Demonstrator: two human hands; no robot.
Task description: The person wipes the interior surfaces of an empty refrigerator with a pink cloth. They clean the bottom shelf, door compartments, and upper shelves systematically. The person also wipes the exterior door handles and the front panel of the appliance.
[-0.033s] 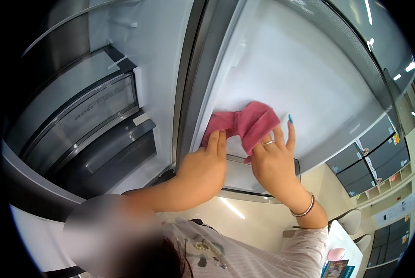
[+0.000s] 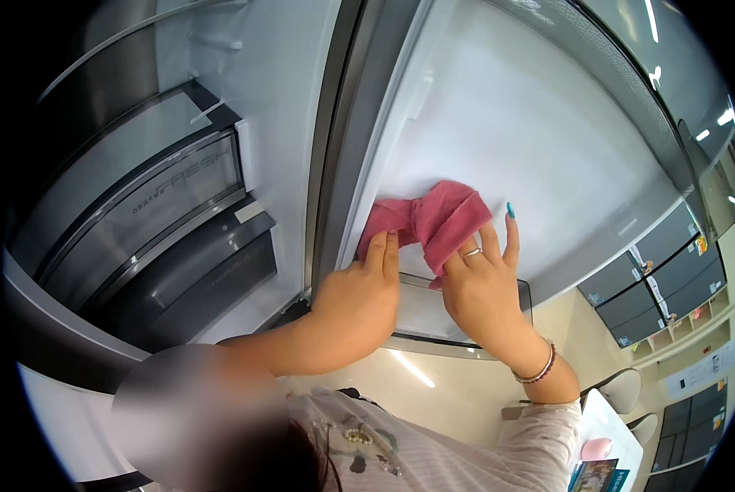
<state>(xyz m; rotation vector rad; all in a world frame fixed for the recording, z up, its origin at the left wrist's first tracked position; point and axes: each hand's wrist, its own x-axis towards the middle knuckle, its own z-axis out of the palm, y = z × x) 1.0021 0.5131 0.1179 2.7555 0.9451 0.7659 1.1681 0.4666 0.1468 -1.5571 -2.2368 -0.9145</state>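
A pink cloth point(image 2: 449, 213), bunched and folded over itself, lies against the white inner panel point(image 2: 523, 131) of an open fridge door. My left hand point(image 2: 359, 291) pinches the left end of the cloth near the door's edge, its fingers pressed together. My right hand point(image 2: 486, 287), with a ring and a bracelet, grips the cloth's right end. Its little finger stands out from the cloth, while the thumb and index finger are mostly hidden. Below both hands is a clear door bin point(image 2: 433, 312) with a metallic rim.
The fridge interior to the left holds a clear drawer point(image 2: 179, 184) above a dark drawer point(image 2: 203, 279). Another door bin point(image 2: 630, 74) runs along the upper right. A white table point(image 2: 609, 422) with a pink object stands at lower right, beside chairs point(image 2: 618, 392).
My right hand and its end of the cloth have shifted very slightly left. My left hand stays almost in place on the cloth.
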